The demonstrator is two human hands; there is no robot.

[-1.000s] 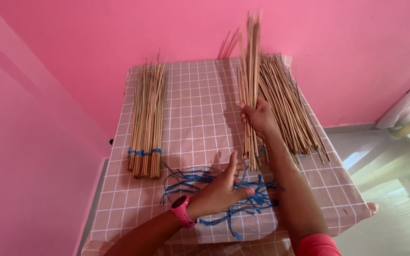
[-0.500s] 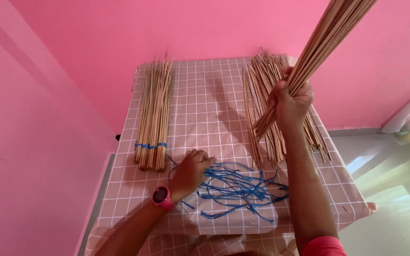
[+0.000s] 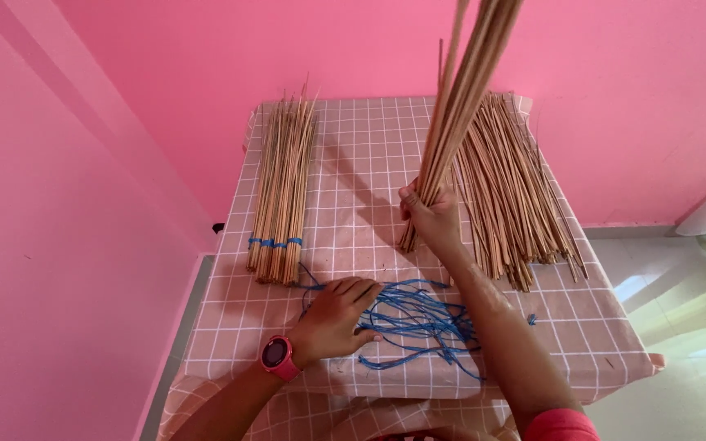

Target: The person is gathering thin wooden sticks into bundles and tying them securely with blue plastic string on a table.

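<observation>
Bare checked pink tablecloth (image 3: 361, 175) runs open toward twelve o'clock; tied stick bundle (image 3: 281, 192) blocks nine, loose stick heap (image 3: 512, 192) three, tangled blue strings (image 3: 418, 322) six.

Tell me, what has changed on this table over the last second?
The right hand lifted its bunch of sticks, swung it right, then brought it back upright onto the table. The left hand slid left over the blue strings. The tied bundles and loose stick pile stayed put.
</observation>
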